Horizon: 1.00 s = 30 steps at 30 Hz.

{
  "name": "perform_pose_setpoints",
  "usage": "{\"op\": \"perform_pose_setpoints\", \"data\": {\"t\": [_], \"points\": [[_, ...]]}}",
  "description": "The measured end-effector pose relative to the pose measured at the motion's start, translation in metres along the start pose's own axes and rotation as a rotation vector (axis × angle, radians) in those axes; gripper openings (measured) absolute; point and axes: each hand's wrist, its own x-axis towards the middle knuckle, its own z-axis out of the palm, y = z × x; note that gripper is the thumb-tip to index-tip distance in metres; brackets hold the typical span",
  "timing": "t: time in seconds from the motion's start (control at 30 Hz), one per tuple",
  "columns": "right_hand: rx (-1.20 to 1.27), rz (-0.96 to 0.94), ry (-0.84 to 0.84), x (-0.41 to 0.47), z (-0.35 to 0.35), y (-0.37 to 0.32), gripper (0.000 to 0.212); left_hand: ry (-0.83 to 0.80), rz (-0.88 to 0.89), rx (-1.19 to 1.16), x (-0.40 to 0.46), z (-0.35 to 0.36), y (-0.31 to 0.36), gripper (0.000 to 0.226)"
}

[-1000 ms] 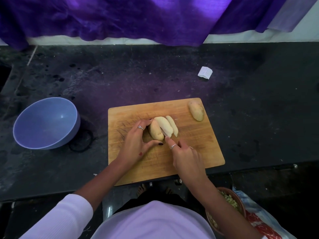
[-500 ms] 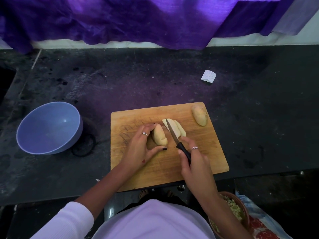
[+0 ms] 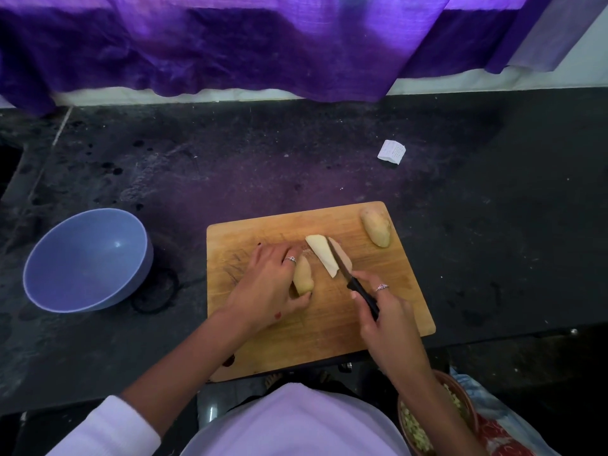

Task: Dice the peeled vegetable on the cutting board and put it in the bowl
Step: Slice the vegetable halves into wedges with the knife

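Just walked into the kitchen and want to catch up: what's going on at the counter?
A person is slicing a peeled pale potato on the wooden cutting board. The left hand holds the uncut potato piece steady, while the right hand grips a black-handled knife, its blade lying against the cut slices. Another whole peeled potato waits at the board's far right corner. The blue-grey bowl on the left holds nothing yet.

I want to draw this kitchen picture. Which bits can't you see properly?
Head view, the only one:
- Printing on the small white paper scrap: too small to read.
- Pale potato piece on the wooden cutting board: partly covered by the left hand.
- Brown bowl of chopped bits: hidden by the right arm, cut by the bottom edge.
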Motion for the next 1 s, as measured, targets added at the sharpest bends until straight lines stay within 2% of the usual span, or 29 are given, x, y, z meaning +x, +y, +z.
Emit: {"op": "perform_pose_setpoints", "data": {"t": [0.13, 0.27, 0.4, 0.67, 1.0], "points": [[-0.02, -0.056, -0.088, -0.004, 0.009, -0.001, 0.029, -0.084, -0.004, 0.005, -0.01, -0.003, -0.017, 0.079], [-0.108, -0.033, -0.115, 0.003, 0.013, 0.0, 0.027, 0.017, -0.039, -0.174, -0.019, 0.0, -0.024, 0.081], [-0.103, 0.021, -0.083, 0.011, 0.008, 0.002, 0.029, 0.088, -0.062, -0.249, -0.024, 0.009, -0.024, 0.077], [-0.074, -0.102, -0.104, -0.004, 0.023, -0.026, 0.039, 0.156, -0.082, -0.277, -0.026, 0.02, -0.022, 0.076], [-0.114, -0.071, -0.114, 0.0, 0.027, -0.041, 0.04, 0.187, -0.085, -0.27, -0.026, 0.018, -0.021, 0.071]]}}
